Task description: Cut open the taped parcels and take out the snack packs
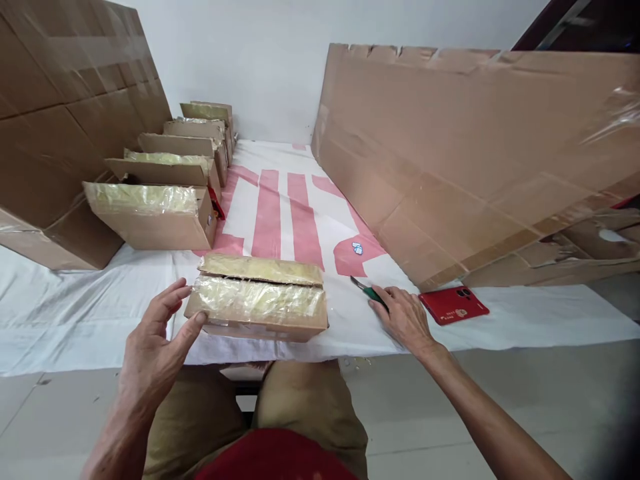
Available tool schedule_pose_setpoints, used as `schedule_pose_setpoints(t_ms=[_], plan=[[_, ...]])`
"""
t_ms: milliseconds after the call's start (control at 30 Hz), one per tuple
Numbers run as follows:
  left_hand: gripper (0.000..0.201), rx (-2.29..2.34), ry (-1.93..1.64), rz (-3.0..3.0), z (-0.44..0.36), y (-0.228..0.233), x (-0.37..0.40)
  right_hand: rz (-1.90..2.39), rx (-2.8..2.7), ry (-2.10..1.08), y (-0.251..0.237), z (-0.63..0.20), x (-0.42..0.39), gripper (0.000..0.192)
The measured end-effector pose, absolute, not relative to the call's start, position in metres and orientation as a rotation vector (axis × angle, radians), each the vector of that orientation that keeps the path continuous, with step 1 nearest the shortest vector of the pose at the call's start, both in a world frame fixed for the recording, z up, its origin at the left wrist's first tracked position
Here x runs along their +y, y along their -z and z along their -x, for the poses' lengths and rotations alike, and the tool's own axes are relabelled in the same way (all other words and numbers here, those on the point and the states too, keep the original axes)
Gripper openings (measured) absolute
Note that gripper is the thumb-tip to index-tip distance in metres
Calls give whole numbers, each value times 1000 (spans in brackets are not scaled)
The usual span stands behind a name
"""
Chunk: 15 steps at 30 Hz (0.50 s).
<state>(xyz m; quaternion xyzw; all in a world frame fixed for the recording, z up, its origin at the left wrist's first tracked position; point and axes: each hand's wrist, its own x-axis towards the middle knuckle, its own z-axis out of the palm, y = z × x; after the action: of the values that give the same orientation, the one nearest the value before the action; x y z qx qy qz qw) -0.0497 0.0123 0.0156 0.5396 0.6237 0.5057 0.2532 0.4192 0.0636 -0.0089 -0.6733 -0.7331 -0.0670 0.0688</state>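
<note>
While the left hand is loosely spread at the left end of a small cardboard box, its thumb against the near left corner, the right hand has its thumb and fingers closed around the handle of a green-handled knife, blade pointing far and left. The box sits at the near edge of a cloth-covered table, its taped top flaps folded in with a narrow gap between them. Just right of the right hand lies a red phone. Farther left, similar cartons stand in a row; a large cardboard panel leans along the right.
</note>
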Motion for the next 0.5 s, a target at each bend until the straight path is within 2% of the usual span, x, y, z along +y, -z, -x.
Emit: schedule_pose_setpoints(t_ms=[267,367,500], plan=[[34,1396,-1529,-1162,41,-29,9,1196,-2088,-334,-59,-338,30,46],[36,1347,-1525,-1176,47,-21,5,923,-2096,-426,-76,-309,17,42],[40,1279,-1523,-1201,50,-14,2,796,-2163,-396,-83,-290,12,34]])
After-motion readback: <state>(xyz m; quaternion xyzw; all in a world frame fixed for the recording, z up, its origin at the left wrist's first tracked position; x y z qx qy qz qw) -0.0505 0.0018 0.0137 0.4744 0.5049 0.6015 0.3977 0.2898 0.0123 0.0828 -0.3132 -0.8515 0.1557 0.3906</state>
